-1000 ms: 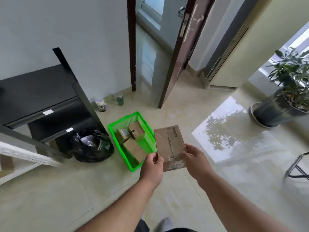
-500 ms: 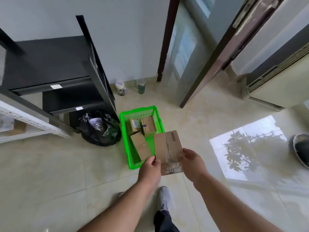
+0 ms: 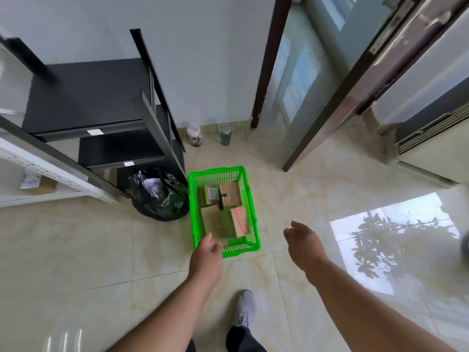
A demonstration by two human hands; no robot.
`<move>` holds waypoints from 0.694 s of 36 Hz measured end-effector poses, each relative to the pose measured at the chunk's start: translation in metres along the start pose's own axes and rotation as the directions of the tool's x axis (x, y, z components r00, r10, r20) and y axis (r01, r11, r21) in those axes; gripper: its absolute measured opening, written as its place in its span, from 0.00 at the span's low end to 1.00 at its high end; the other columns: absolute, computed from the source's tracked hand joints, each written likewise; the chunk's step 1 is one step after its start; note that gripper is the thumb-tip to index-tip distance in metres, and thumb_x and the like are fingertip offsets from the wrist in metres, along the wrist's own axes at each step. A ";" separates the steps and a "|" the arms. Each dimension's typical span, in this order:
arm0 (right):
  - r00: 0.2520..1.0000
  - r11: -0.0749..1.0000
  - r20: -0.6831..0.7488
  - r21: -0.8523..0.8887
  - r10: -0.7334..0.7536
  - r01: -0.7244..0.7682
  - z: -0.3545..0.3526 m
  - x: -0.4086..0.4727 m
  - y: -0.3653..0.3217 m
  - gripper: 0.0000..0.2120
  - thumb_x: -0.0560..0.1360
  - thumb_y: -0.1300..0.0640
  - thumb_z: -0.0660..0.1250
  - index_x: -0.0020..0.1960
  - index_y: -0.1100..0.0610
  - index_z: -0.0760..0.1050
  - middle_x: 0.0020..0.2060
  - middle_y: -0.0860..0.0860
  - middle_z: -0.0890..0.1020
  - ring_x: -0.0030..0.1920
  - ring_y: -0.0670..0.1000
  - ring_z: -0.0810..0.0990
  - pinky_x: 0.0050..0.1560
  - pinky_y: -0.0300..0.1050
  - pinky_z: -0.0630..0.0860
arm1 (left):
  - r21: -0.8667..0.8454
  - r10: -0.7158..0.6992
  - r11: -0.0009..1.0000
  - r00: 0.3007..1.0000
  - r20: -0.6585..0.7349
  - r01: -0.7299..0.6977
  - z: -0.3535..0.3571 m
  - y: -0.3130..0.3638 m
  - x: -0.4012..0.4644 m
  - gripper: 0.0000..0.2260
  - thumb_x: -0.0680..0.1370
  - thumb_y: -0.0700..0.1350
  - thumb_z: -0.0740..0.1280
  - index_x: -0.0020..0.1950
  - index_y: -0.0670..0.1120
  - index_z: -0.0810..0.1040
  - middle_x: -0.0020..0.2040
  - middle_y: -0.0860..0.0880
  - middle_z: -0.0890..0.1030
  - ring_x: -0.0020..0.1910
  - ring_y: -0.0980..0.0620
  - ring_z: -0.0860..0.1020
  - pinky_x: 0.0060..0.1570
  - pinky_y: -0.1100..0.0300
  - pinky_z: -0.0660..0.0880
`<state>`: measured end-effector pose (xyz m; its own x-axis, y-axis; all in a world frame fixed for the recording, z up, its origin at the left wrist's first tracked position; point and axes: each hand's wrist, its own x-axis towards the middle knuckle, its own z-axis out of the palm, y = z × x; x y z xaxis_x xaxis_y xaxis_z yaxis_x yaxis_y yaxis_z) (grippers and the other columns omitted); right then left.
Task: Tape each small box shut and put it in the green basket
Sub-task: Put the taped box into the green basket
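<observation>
The green basket (image 3: 250,246) stands on the tiled floor with several small cardboard boxes inside. One box (image 3: 239,223) lies tilted at the basket's near right, blurred. Two boxes (image 3: 230,194) sit side by side at the far end, and another box (image 3: 211,221) lies at the near left. My left hand (image 3: 206,257) hovers over the basket's near left corner, fingers relaxed and holding nothing. My right hand (image 3: 303,243) hangs empty and loose to the right of the basket.
A black bin bag (image 3: 158,196) sits just left of the basket under black shelving (image 3: 96,107). Two small jars (image 3: 194,134) stand by the wall. An open door (image 3: 337,97) is at the far right. My grey shoe (image 3: 245,309) is on the floor below the basket.
Both hands have let go of the cardboard box, which now lies in the basket at the near right. The hands have moved apart and are empty.
</observation>
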<state>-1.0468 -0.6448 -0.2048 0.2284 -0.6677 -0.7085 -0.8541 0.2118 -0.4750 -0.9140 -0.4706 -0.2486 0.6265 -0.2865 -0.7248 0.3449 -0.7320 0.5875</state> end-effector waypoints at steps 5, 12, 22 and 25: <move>0.998 0.997 -0.006 0.030 -0.066 0.066 -0.016 -0.021 -0.027 0.22 0.84 0.56 0.61 0.77 0.56 0.68 0.69 0.54 0.78 0.64 0.54 0.77 0.55 0.36 0.66 | -0.075 0.053 0.996 0.998 -0.032 -0.056 -0.018 0.028 -0.010 0.22 0.84 0.45 0.61 0.78 0.45 0.66 0.73 0.46 0.73 0.69 0.49 0.74 0.66 0.56 0.71; 0.982 0.983 0.050 0.042 -0.180 0.178 -0.012 -0.061 -0.068 0.19 0.84 0.54 0.62 0.73 0.58 0.72 0.64 0.57 0.80 0.61 0.58 0.79 0.57 0.50 0.76 | -0.147 0.145 0.977 0.987 -0.066 -0.153 -0.051 0.061 -0.037 0.22 0.84 0.47 0.62 0.78 0.47 0.66 0.73 0.49 0.73 0.68 0.51 0.73 0.68 0.54 0.70; 0.882 0.893 0.143 0.058 -0.450 0.446 0.016 -0.139 -0.158 0.19 0.83 0.51 0.63 0.73 0.53 0.73 0.60 0.50 0.80 0.52 0.48 0.79 0.51 0.42 0.76 | -0.220 0.265 0.924 0.938 -0.226 -0.314 -0.146 0.095 -0.103 0.21 0.82 0.48 0.64 0.76 0.50 0.69 0.71 0.52 0.75 0.66 0.53 0.76 0.70 0.49 0.71; 0.840 0.862 0.194 0.076 -0.507 0.502 0.034 -0.166 -0.185 0.18 0.83 0.49 0.63 0.71 0.52 0.74 0.55 0.50 0.81 0.48 0.47 0.82 0.48 0.45 0.80 | -0.241 0.277 0.905 0.914 -0.295 -0.352 -0.186 0.097 -0.125 0.22 0.82 0.47 0.64 0.77 0.50 0.68 0.70 0.52 0.75 0.65 0.55 0.75 0.70 0.50 0.71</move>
<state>-0.9111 -0.5488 -0.0171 0.7151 -0.5300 -0.4557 -0.5856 -0.0983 -0.8046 -0.8290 -0.3905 -0.0339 0.8747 -0.2826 -0.3936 0.2596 -0.4126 0.8731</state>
